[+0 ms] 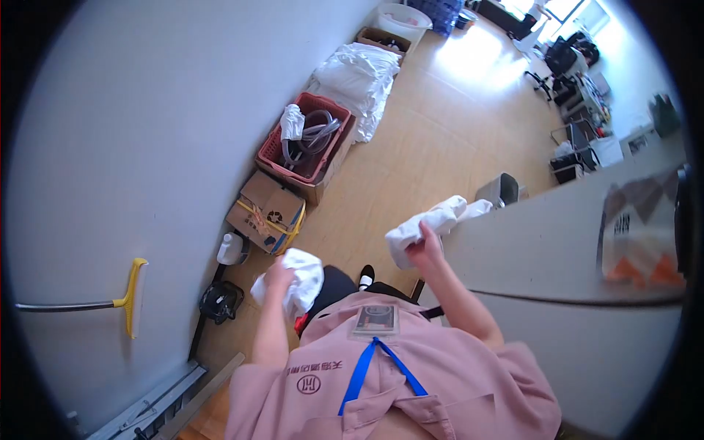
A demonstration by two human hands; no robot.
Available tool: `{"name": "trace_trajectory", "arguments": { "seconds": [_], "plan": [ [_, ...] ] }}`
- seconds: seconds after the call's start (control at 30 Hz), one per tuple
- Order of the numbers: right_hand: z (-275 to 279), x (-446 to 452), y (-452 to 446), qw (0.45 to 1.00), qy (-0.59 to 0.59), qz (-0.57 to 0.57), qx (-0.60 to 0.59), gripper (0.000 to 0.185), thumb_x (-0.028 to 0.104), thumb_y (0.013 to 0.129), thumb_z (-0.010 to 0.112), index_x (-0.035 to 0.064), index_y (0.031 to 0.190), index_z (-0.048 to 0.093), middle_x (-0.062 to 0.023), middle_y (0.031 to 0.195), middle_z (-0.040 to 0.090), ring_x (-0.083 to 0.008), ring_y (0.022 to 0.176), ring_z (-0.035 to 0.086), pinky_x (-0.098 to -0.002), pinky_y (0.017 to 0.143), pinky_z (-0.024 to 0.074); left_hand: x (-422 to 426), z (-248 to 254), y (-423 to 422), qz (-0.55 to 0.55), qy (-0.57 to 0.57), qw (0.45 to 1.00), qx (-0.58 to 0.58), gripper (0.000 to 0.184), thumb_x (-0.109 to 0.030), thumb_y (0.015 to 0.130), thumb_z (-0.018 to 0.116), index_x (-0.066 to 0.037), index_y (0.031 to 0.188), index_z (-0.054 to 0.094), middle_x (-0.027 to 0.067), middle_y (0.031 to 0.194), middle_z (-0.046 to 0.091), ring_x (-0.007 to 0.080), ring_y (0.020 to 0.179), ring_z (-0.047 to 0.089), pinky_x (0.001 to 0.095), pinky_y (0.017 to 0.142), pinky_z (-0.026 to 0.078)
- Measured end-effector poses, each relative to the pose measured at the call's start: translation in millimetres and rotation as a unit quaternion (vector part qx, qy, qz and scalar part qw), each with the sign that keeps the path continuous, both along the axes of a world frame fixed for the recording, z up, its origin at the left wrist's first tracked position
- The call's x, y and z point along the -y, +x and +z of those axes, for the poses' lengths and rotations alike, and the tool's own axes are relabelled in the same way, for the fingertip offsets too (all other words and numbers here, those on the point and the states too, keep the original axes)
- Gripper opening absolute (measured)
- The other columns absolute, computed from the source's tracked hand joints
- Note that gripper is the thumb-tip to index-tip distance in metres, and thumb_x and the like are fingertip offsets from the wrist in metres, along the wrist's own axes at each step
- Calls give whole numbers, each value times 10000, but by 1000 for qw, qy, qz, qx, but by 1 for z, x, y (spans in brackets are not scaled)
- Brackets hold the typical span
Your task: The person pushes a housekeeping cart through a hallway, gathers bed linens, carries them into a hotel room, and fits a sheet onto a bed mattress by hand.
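At the left, my left hand (277, 280) is closed around a bunched white cloth (303, 282), held low in front of my body. My right hand (425, 248) grips a second white cloth (433, 220), whose loose end trails to the right toward a grey bin. The fingers of both hands are partly hidden by the fabric. Between the hands hangs a badge (377, 320) on a blue lanyard, over a pink shirt (330, 381).
Along the left wall stand a cardboard box (257, 202), a red basket (323, 169) with clear hose, and white bundles (356, 73). A yellow squeegee (132, 297) leans there. On the right are a white panel (543, 249) and the grey bin (501, 189). A person sits far back.
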State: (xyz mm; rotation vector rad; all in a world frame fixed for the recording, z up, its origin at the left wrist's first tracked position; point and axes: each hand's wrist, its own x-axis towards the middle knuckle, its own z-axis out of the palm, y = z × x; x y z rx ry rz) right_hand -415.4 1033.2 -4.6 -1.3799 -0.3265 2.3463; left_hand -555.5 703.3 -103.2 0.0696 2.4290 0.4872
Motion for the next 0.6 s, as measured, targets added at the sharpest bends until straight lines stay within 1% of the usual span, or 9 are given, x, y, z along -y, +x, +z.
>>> {"name": "trace_trajectory", "arguments": {
  "seconds": [0.07, 0.1, 0.17, 0.2, 0.3, 0.4, 0.47, 0.53, 0.6],
  "plan": [
    [-57, -82, -52, 999, -2, 21, -30, 337, 230, 834, 567, 83, 1118, 459, -100, 1095, 532, -277, 1035, 507, -458, 922, 415, 39, -7, 3, 120, 60, 991, -9, 453, -216, 685, 569, -67, 1109, 517, 204, 1038, 590, 366, 980, 553, 411, 848, 431],
    [-58, -110, -84, 999, 9, 34, -39, 342, 233, 828, 573, 78, 1112, 464, -104, 1087, 538, -281, 1028, 513, -458, 920, 417, 65, -29, 7, 150, 22, 988, -11, 440, -199, 684, 569, -51, 1097, 520, 216, 1030, 587, 369, 980, 550, 412, 844, 433],
    [-41, -172, -164, 993, 45, 61, -86, 338, 239, 813, 585, 82, 1092, 477, -110, 1058, 548, -282, 1012, 522, -446, 898, 433, 92, -33, 31, 204, 0, 979, 1, 438, -205, 690, 579, -13, 1080, 519, 228, 1055, 574, 368, 992, 548, 425, 837, 435],
    [-30, -195, -199, 989, 62, 71, -118, 330, 242, 804, 591, 90, 1077, 486, -111, 1037, 552, -279, 1004, 526, -434, 878, 447, 94, -28, 41, 212, -76, 974, 35, 438, -215, 695, 584, -10, 1079, 525, 227, 1071, 569, 368, 1004, 544, 430, 843, 432],
    [22, -244, -297, 975, 113, 18, -189, 330, 248, 806, 592, 89, 1074, 482, -95, 1043, 553, -266, 991, 534, -429, 855, 453, 125, -73, 86, 192, -117, 969, 106, 496, -297, 691, 605, -17, 1093, 530, 243, 1082, 557, 382, 1024, 524, 434, 864, 419],
    [58, -270, -370, 968, 170, -6, -183, 331, 275, 808, 598, 87, 1055, 482, -81, 1046, 549, -242, 978, 535, -392, 822, 461, 82, -47, 87, 219, -146, 953, 153, 528, -326, 684, 608, -20, 1107, 527, 246, 1084, 554, 386, 1033, 517, 432, 875, 411],
    [33, -293, -414, 962, 180, 17, -206, 343, 297, 825, 576, 84, 1071, 466, -88, 978, 571, -254, 958, 550, -428, 805, 477, 47, -47, 75, 262, -101, 951, 132, 534, -323, 685, 608, -23, 1118, 523, 245, 1090, 552, 385, 1035, 516, 429, 878, 409],
    [3, -298, -449, 976, 166, 62, -124, 332, 341, 824, 574, 88, 1018, 481, -40, 922, 530, -188, 859, 523, -356, 749, 455, 10, -36, 58, 302, -56, 946, 108, 539, -319, 686, 608, -27, 1130, 520, 243, 1096, 550, 385, 1037, 514, 427, 881, 406],
    [-78, -300, -476, 960, 188, 195, -69, 283, 341, 852, 531, 78, 945, 486, -43, 712, 509, -169, 578, 509, -290, 530, 461, -37, 1, 55, 391, 53, 919, 23, 499, -255, 699, 605, -28, 1134, 518, 237, 1102, 550, 390, 1032, 513, 422, 872, 408]
  ]
}}
